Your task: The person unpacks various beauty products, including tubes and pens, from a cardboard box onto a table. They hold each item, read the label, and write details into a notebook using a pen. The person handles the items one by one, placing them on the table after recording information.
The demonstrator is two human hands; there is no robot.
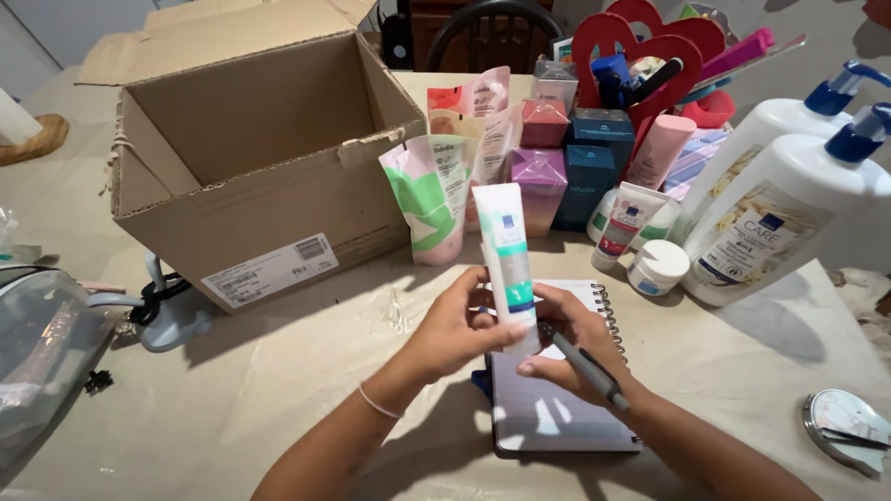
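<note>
My left hand (455,325) and right hand (566,339) fingers pinch upright white tube (506,264) | right also grips pen (589,371) | notebook (557,408) beneath fingers on table (278,390)

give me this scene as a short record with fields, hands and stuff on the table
left hand: left hand holds a white and teal tube upright
right hand: right hand steadies the tube and holds a pen
under hands: spiral notebook
left of the tube: open cardboard box
right of the tube: two white pump bottles, small white jar
</note>
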